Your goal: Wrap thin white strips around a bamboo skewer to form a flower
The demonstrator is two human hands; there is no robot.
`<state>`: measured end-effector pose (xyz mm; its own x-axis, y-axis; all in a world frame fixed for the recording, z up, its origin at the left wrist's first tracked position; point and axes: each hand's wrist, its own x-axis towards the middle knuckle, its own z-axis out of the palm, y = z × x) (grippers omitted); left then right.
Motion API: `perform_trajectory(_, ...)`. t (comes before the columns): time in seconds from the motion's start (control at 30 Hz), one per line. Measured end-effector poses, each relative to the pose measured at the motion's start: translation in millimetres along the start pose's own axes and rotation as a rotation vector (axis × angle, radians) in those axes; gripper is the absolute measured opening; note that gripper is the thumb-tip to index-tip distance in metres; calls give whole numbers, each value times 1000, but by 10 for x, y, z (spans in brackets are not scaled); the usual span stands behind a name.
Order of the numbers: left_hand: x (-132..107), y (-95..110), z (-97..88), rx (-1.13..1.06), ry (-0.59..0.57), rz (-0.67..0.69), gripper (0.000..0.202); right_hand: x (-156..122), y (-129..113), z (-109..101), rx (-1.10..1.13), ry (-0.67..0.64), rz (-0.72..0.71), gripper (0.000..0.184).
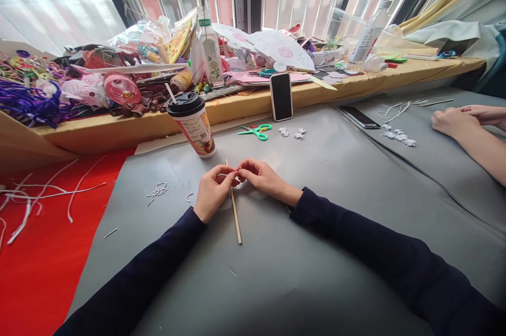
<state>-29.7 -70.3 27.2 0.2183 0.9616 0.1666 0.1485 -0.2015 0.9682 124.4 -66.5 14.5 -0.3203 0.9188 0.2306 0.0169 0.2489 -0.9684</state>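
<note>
My left hand [215, 189] and my right hand [264, 178] meet over the grey table mat, fingertips pinched together. What they pinch is too small and hidden to name. Beneath them a thin wooden stick [236, 218] runs across the mat, its middle covered by my fingers. Left of my left hand lie a curved white bit [189, 197] and a small pile of short white pieces [158, 190]. Beyond my hands are green-handled scissors [259, 131] and white flower-like clusters [283, 131].
A lidded paper cup [195, 128] with a straw stands behind my left hand. A phone [281, 97] leans against the cluttered ledge [237, 104]. Another phone [359, 117] lies flat to the right, near another person's hands [454, 121]. White strands [51, 191] lie on red cloth at left.
</note>
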Motion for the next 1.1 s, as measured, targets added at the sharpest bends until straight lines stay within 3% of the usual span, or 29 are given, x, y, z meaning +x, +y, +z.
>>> perform_trajectory(0.2, 11, -47, 5, 77, -99, 33, 17, -24, -71, -77, -313, -60, -154, 17)
perform_trajectory(0.47, 19, -40, -4, -254, -212, -205, 28, -19, -29, -168, -560, -67, -314, 23)
perform_trajectory(0.6, 7, -25, -16, -335, -195, -221, 29, -24, -37, -190, -600, -40, -339, 22)
perform_trajectory(0.73, -4, -1, 3, -338, -171, -225, 30, -30, -70, -160, -503, 7, -316, 17)
perform_trajectory(0.87, -18, 11, 39, -300, -114, -136, 29, -48, -108, -104, -477, 87, -299, 13)
perform_trajectory(1.1, -32, -53, 79, -258, -22, -22, 28, -72, -111, -60, -883, 134, -530, 15)
